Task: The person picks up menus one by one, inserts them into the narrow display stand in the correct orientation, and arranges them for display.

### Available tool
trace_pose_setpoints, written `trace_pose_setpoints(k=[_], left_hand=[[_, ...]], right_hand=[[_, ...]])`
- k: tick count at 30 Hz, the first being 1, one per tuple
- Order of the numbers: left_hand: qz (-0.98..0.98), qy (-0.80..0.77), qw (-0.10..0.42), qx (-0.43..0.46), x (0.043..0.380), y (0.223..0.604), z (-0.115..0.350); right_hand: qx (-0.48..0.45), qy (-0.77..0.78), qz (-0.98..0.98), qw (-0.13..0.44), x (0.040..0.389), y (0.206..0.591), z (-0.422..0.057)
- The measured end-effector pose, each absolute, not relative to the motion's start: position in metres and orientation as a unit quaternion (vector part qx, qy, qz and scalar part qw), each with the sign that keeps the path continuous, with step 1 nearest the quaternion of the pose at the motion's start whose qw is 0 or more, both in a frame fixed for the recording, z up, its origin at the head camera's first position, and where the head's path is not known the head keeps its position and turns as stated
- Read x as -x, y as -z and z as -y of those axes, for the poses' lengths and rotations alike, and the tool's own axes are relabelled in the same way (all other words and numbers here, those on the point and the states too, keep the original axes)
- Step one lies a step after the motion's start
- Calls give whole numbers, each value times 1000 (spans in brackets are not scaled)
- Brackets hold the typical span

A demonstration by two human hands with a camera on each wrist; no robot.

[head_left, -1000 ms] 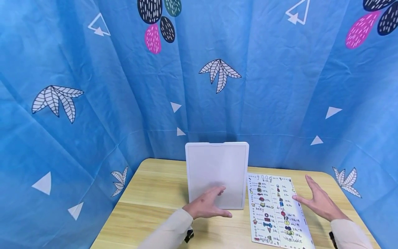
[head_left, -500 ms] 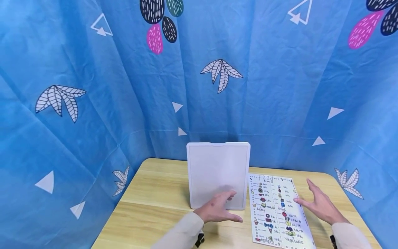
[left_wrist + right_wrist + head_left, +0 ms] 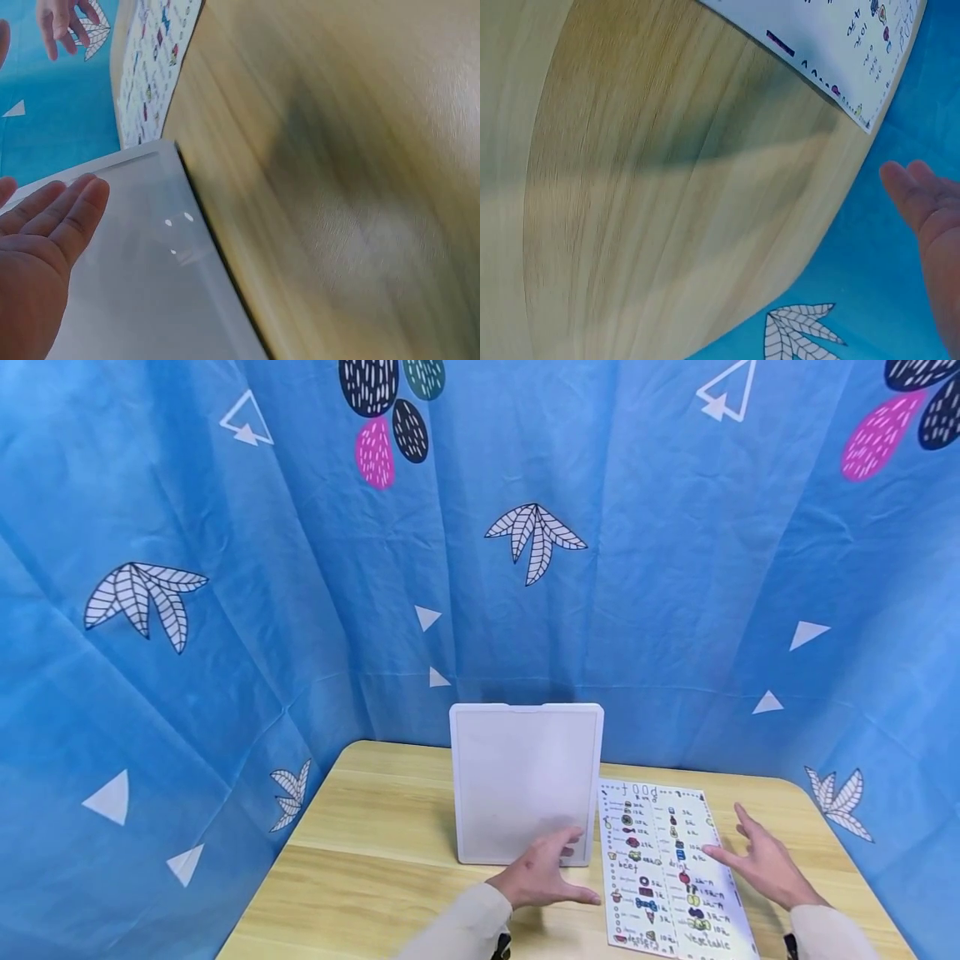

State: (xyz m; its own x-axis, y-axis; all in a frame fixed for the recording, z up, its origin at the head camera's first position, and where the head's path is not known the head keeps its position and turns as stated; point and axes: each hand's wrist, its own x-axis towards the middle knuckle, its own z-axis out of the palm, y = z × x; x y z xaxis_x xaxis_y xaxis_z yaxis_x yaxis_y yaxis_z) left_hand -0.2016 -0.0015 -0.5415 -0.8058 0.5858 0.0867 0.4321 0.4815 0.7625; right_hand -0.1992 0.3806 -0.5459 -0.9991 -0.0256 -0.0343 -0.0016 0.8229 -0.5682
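A hand-drawn paper menu headed "food" point(image 3: 667, 852) lies flat on the wooden table, with coloured pictures and prices in two columns. To its left a white board point(image 3: 525, 777) with a raised rim stands upright near the back. My left hand point(image 3: 543, 872) hovers in front of the board's lower right corner, thumb pointing toward the menu, holding nothing. Over the menu's right edge is my right hand point(image 3: 768, 864), fingers spread and nothing in them. In the left wrist view the left fingers point(image 3: 56, 214) appear in front of the board, apparently apart from it.
The wooden table point(image 3: 352, 835) has rounded back corners. Blue patterned cloth point(image 3: 300, 568) hangs behind it and along both sides. The table's edge point(image 3: 810, 259) runs close by the right hand.
My left hand has moved right along the front of the board, toward the menu. The right hand has shifted slightly left and lower. The board and menu stay in place.
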Motion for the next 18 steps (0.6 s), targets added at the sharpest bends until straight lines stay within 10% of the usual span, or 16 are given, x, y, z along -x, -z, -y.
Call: trace_pose_setpoints(k=[18], left_hand=[[-856,-425,96,-280,205,568,-21]], right_hand=[[-32,304,-950,54,206,555,-375]])
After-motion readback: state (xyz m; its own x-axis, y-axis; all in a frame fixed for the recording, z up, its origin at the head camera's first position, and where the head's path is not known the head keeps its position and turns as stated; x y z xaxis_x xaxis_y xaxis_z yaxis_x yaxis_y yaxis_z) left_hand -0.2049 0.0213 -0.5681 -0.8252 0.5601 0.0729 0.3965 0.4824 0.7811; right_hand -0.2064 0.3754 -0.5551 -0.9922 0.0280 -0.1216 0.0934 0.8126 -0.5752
